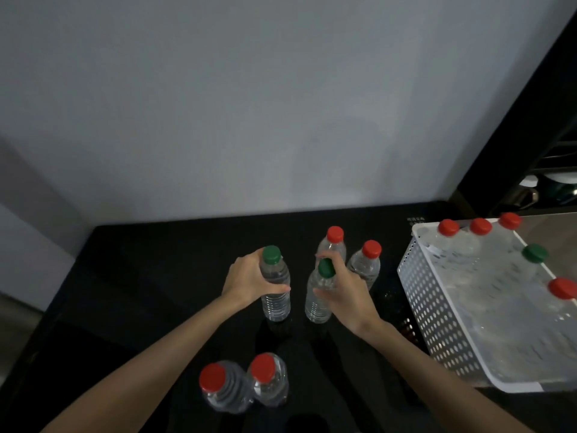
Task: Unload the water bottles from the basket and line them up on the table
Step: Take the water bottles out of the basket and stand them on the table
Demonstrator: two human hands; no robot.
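Note:
My left hand [249, 281] grips a clear green-capped bottle [276, 295] standing upright on the black table [150, 276]. My right hand [342, 290] grips a second green-capped bottle [317, 303] just to its right, also upright on the table. Behind them stand two red-capped bottles [334, 242] [367, 260]. Two more red-capped bottles [218, 387] [268, 379] stand close to me. The white perforated basket [424, 295] at the right holds several bottles, most with red caps [448, 228] and one with a green cap [535, 253].
A pale wall rises behind the table. A dark shelf unit with crockery [549, 185] stands at the far right behind the basket. The table's left edge runs diagonally past bare black surface on the left.

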